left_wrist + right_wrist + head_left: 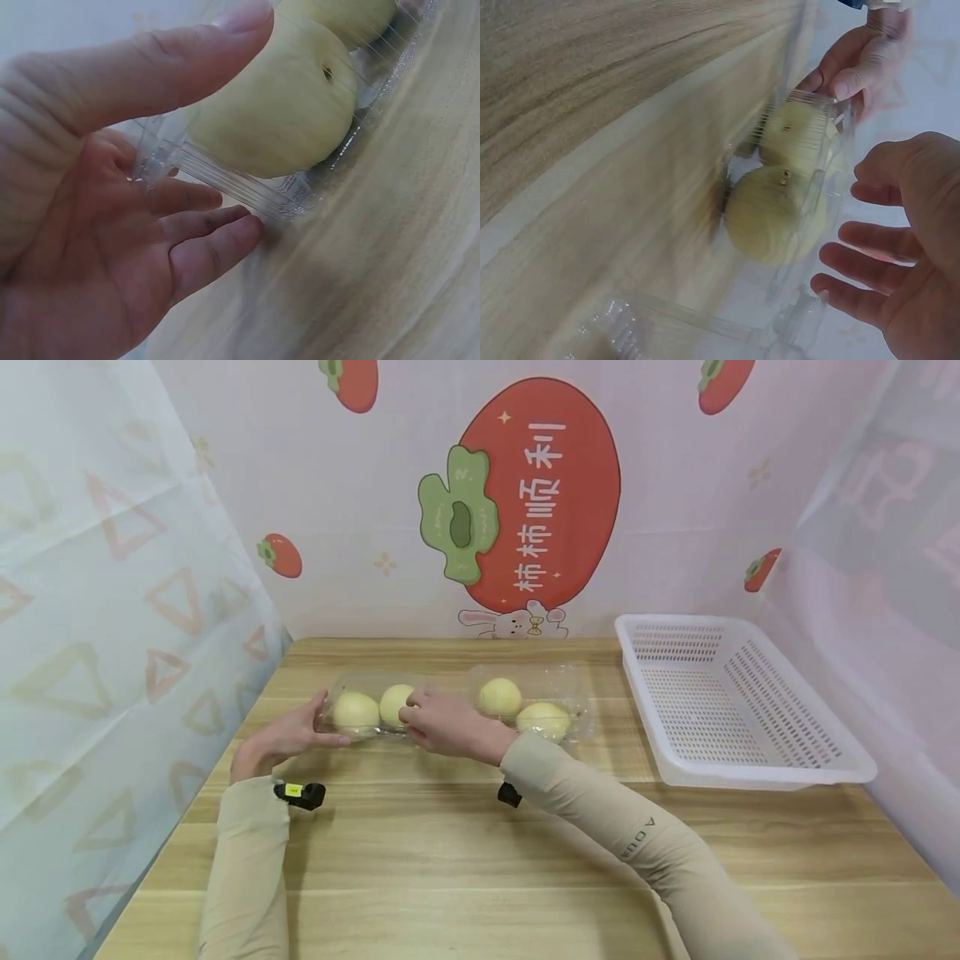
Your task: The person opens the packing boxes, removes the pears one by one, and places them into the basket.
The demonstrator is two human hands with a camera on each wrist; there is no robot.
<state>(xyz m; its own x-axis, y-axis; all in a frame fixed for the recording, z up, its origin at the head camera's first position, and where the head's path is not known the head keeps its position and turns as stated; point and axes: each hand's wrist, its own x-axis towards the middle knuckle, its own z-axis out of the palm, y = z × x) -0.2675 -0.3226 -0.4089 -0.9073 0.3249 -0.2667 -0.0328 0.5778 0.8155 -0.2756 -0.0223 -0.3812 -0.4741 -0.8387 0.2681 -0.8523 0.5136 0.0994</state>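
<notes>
Two pale yellow pears point(356, 714) sit side by side in a clear plastic box point(225, 180) at the back left of the table. My left hand point(288, 735) grips the left end of this box, thumb on the near side and fingers around the end. In the right wrist view that thumb point(851, 82) lies at the box's corner. Over the box's right end is my right hand point(453, 727), fingers loosely bent and nothing held between them. Its fingertips point(821, 283) come right up to the clear plastic edge.
To the right of my right hand stands a second clear plastic box point(573, 681) with two more pears point(543, 720). A white perforated basket point(705, 718) stands at the table's back right. Patterned cloth point(360, 593) hangs behind and beside the wooden table point(405, 877).
</notes>
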